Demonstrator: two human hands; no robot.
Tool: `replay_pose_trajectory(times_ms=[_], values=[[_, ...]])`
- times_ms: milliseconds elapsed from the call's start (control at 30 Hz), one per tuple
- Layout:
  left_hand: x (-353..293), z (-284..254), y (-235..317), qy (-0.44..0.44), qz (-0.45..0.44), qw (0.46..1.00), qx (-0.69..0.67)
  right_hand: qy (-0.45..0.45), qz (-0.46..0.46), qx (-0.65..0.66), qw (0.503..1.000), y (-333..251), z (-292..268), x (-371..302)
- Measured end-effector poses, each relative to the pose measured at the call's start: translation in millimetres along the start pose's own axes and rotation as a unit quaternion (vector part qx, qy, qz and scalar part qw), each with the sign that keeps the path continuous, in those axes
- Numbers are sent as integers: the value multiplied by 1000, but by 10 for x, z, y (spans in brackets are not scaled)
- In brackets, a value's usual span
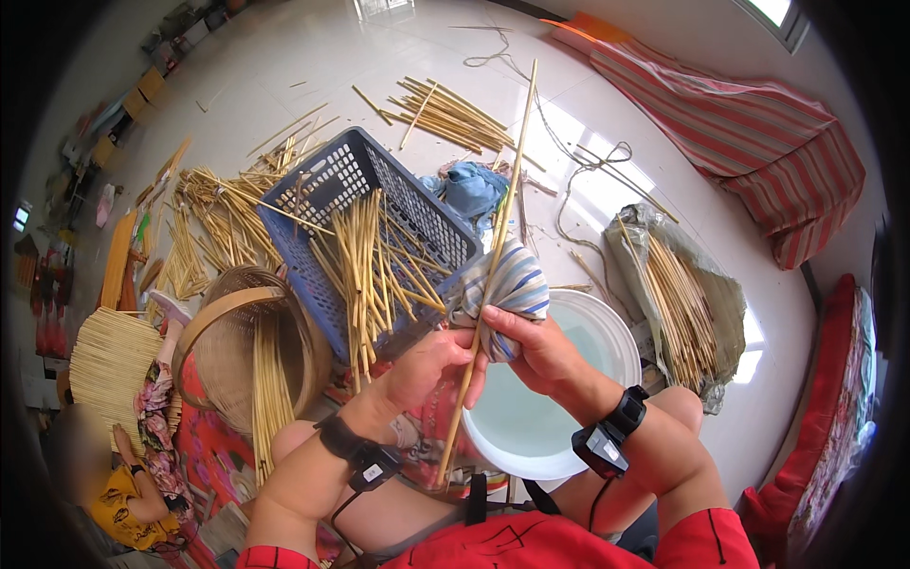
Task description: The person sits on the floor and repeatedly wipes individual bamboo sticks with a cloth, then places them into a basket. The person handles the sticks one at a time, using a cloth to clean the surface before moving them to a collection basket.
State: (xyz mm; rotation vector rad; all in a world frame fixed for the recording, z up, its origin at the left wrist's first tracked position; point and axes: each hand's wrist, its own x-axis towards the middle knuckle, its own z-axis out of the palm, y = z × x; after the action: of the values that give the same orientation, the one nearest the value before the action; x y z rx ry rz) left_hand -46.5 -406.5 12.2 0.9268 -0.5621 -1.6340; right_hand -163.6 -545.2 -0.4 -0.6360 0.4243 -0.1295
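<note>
Cane [517, 161]: long and pale, held on a slant before the body, crossing the striped cloth [519, 284], lower end left of the white tub [621, 351].
Left hand [417, 370]: closed around the cane just below the cloth.
Right hand [545, 351]: closed on the bunched cloth, thumb against the cane.
Striped cloth: white, blue and tan, wadded behind the cane, above the tub's far left edge.
Wristbands [605, 448]: black, one on each forearm, bearing small pale labels with print too fine to read.
Tub: round, holding pale liquid, just below the right hand.
Blue crate [355, 156]: perforated, tilted, filled with short canes, beyond the left hand.
Wicker basket [232, 375]: hoop-handled, left of the crate, with long canes inside.
Grey-green sack [725, 318]: lying open around a cane bundle, right of the tub.
Seated person [123, 503]: far left, near a straw-coloured mat [109, 365], in a yellow top with dark marks resembling lettering, too small to make out.
Red-striped sheet [701, 123]: spread on the floor, upper right.
</note>
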Motion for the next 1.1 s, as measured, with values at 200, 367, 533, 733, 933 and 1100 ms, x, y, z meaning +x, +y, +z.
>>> replay_pose_trajectory(times_ms=[200, 367, 533, 733, 933, 1100], values=[[56, -14, -34, 1, -12, 999, 34, 3, -12, -16, 1000, -34, -4, 7], [68, 15, -137, 34, 17, 999, 36, 29, -30, -47, 998, -26, 25, -12], [94, 60, -154, 52, 33, 994, 92, 50, -36, -53, 997, -34, 36, -18], [156, 129, -470, 143, 75, 945, 284, 173, -125, -104, 971, -12, 10, 50], [16, 299, -450, 76, 40, 940, 331, 194, -199, -123, 953, -571, -100, 113], [-53, 347, -522, -15, 16, 968, 249, 226, -261, -82, 935, -1013, -319, 76]])
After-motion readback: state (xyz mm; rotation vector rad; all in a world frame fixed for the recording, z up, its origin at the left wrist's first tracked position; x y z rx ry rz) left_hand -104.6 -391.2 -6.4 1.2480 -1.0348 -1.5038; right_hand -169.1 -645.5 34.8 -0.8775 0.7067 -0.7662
